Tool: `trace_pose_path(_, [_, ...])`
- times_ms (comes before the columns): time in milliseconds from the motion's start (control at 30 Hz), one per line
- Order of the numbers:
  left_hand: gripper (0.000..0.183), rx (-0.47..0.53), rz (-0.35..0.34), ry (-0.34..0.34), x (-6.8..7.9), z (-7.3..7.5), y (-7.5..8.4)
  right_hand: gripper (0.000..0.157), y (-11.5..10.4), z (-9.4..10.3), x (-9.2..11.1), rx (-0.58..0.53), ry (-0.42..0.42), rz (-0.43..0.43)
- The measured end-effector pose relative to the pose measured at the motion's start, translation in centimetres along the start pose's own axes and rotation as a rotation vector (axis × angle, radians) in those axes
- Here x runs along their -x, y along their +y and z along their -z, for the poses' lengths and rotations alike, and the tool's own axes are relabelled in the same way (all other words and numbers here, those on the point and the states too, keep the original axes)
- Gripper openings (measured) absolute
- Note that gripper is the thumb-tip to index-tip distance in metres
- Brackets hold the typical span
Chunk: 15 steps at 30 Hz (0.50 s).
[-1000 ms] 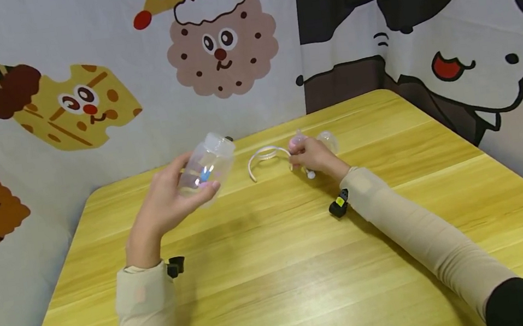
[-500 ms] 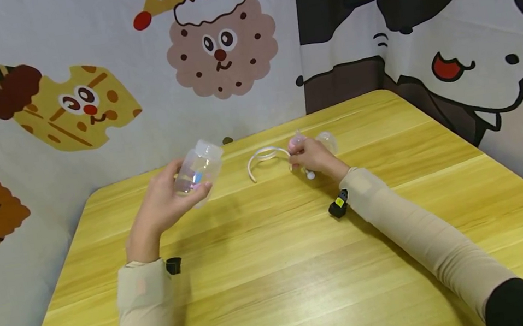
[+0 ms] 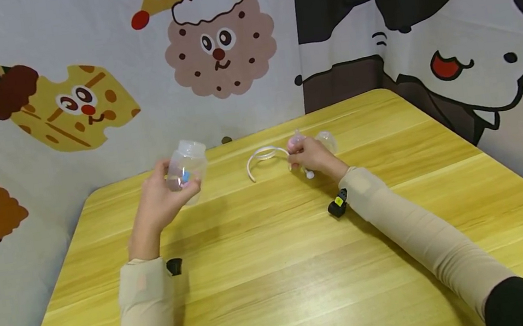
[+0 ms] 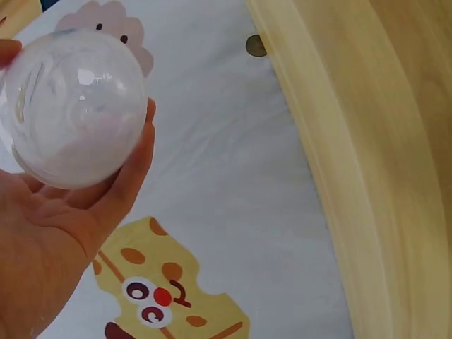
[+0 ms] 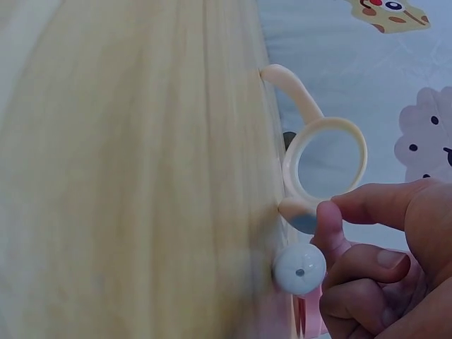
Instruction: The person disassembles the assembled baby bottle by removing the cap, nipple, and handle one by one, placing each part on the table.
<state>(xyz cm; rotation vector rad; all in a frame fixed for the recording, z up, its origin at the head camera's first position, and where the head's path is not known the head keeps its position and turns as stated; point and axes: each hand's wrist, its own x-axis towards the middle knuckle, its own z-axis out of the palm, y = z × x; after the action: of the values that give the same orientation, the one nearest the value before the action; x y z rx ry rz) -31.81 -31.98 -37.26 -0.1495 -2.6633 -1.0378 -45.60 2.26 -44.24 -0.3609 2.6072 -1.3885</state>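
Note:
My left hand (image 3: pixel 159 198) holds a clear baby bottle (image 3: pixel 187 167) above the table's left part, fingers behind it and thumb in front. The bottle has a neck at the top and a small blue mark. In the left wrist view its rounded base (image 4: pixel 78 113) faces the camera. My right hand (image 3: pixel 315 157) is low at the back of the table, pinching the edge of a pale two-armed bottle handle with a ring (image 5: pixel 360 152) between thumb and forefinger. Its other fingers are curled. Beside them are a white ball with a small hole (image 5: pixel 300 268) and a pink piece (image 3: pixel 296 139), partly hidden.
A clear dome-shaped cover (image 3: pixel 326 142) stands just beyond my right hand. The wood-grain table (image 3: pixel 266 272) meets a cartoon-printed cloth (image 3: pixel 124 27) along its back edge. Black wrist cameras (image 3: pixel 338 205) sit by both sleeves.
My left hand has moved left with the bottle and turned it more upright. The right hand and the things around it have stayed in place.

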Motion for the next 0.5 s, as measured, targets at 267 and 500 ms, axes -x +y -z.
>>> trace_pose_path(267, [0.075, 0.018, 0.041, 0.044, -0.4, -0.6, -0.7, 0.030, -0.1, 0.6, 0.5, 0.003, 0.002, -0.010])
trace_pose_path(500, [0.082, 0.048, 0.099, 0.025, -0.2, -0.8, -1.3, 0.029, -0.3, 0.3, 0.3, 0.017, -0.005, 0.018])
